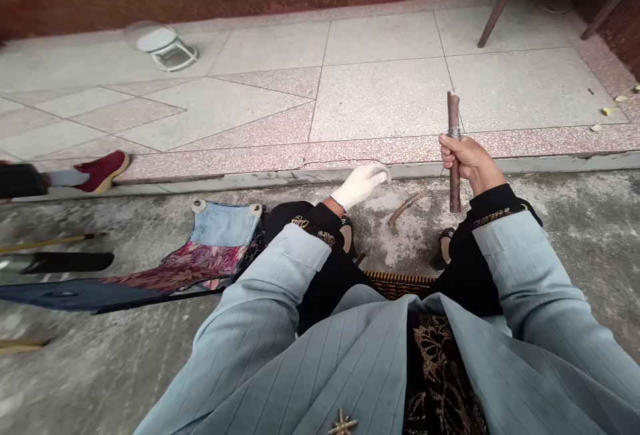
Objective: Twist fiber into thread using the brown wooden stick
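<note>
My right hand (465,158) is bare and closed round a brown wooden stick (454,115) with a metal band, held upright over the concrete. My left hand (361,184) wears a white glove; its fingers are curled loosely, and I cannot make out anything in them. It hovers above my left knee. A small curved tool with a wooden handle (401,212) lies on the ground between my two hands, touched by neither. My pale blue striped sleeves and black trousers fill the lower part of the view.
A patterned cloth bag (210,255) lies left of my knee, with a dark blade (65,262) and thin sticks (45,243) further left. Another person's red shoe (103,171) rests by the tiled step. A white stand (167,48) and chair legs (500,1) stand on the tiles.
</note>
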The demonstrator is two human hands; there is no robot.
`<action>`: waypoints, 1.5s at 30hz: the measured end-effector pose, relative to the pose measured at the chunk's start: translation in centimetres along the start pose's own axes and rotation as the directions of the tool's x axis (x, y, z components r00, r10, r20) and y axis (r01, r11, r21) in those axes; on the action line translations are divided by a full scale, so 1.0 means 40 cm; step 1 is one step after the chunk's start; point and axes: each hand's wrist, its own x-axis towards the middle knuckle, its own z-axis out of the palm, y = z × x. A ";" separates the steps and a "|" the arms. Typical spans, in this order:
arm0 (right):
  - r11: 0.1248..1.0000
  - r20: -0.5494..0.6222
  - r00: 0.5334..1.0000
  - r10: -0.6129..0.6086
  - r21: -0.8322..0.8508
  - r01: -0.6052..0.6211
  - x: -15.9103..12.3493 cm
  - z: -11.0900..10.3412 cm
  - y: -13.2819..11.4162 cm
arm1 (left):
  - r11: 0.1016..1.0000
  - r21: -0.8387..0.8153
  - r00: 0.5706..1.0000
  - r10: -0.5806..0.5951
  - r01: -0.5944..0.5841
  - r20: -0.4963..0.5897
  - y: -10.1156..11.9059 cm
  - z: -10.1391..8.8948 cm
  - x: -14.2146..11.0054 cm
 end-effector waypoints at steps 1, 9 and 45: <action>0.999 0.026 1.000 0.006 0.032 -0.007 -0.002 -0.007 -0.009 | 0.998 0.068 1.000 0.015 -0.015 0.008 0.002 0.003 -0.008; 0.976 -0.017 0.999 0.029 -0.216 -0.032 0.037 -0.037 -0.015 | 0.853 0.482 0.976 0.129 -0.201 0.178 0.009 0.036 -0.041; 0.055 0.127 0.922 0.365 -0.992 0.114 0.026 0.061 0.013 | 0.947 0.254 0.963 0.139 -0.198 0.231 0.059 0.019 0.060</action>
